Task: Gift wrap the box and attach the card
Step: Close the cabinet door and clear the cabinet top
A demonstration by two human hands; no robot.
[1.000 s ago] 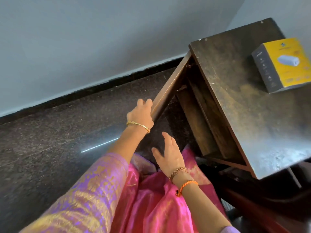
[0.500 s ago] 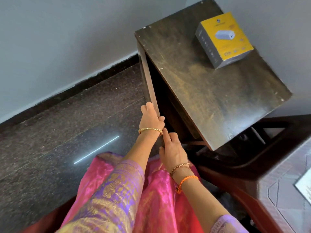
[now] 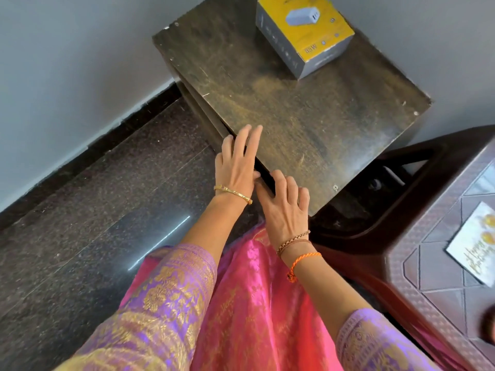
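The yellow and grey box (image 3: 305, 33) stands on the far part of the dark table (image 3: 308, 124); its top edge is cut off by the frame. Both hands are at the near table edge. The left hand (image 3: 237, 164) has straight, spread fingers, and they hold nothing. The right hand (image 3: 284, 202) has fingers bent over the edge; their tips are blurred. The card (image 3: 474, 250) lies on a brown stool (image 3: 417, 266) at the right, partly cut off.

Left hand (image 3: 237, 167) extended forward, fingers straight and slightly spread. Right hand (image 3: 285, 203) just beside it, fingers loosely bent; both forearms outstretched.
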